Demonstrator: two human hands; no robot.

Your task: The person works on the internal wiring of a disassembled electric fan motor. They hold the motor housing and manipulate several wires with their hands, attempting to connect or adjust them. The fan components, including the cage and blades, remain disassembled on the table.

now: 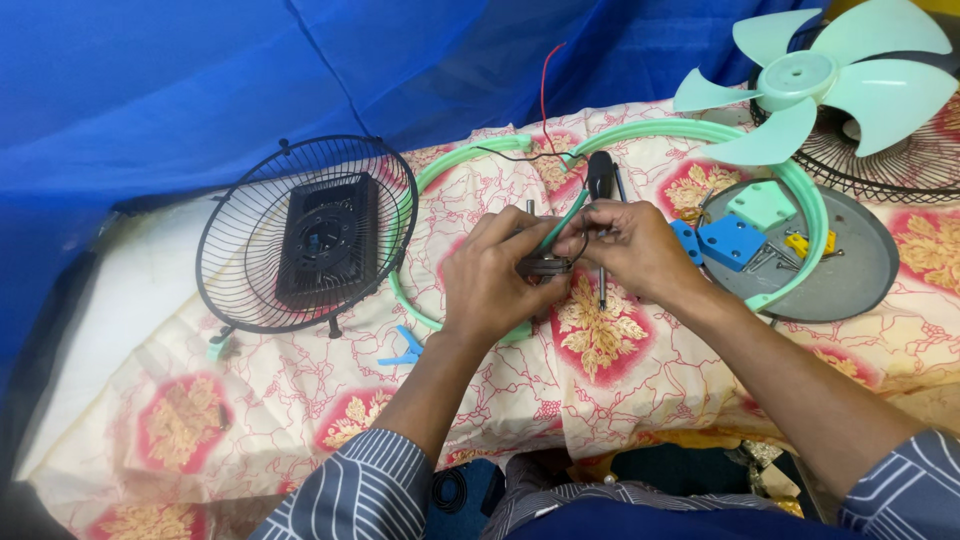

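Both hands meet at frame centre: left hand (492,282) fingers clamp the small dark metal motor part (543,266); right hand (632,248) fingers pinch its thin wire. Black wire fan guard (305,235) lies at 9 o'clock. Steady wrists on the counter (600,370).

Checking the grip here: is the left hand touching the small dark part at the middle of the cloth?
Touching. The head view shows the left hand with its fingers wrapped against the small dark part, no gap between them.

Bare cloth (300,400) near the body; wire guard (305,235) left, grey plate (860,270) right.
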